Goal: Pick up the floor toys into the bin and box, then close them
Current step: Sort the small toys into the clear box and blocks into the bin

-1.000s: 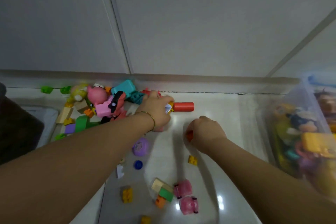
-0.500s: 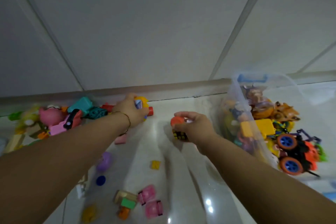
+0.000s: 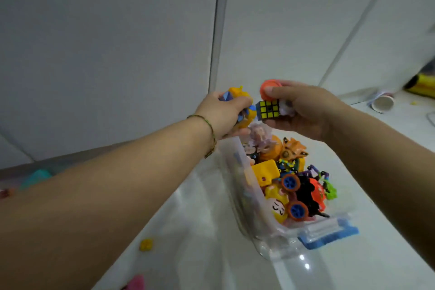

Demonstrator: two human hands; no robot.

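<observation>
Both hands hover above the far end of a clear plastic bin (image 3: 242,186) with a blue latch (image 3: 329,235), filled with several toys. My left hand (image 3: 221,110) grips a yellow and blue toy (image 3: 244,106). My right hand (image 3: 303,110) holds a small puzzle cube (image 3: 268,109) with black and yellow squares, together with an orange-red round piece (image 3: 270,86) pinched above it. In the bin lie a toy car with blue wheels (image 3: 303,195), a yellow block (image 3: 264,170) and an orange figure (image 3: 292,150).
A yellow brick (image 3: 146,244) and a pink toy (image 3: 136,282) lie on the white floor left of the bin. A teal toy (image 3: 35,178) shows behind my left forearm. A tipped paper cup (image 3: 382,102) and a yellow tube (image 3: 421,85) lie at the far right by the wall.
Both hands lifted their toys off the floor and swung right, ending above the bin. The view turned right, so the toy pile left the frame.
</observation>
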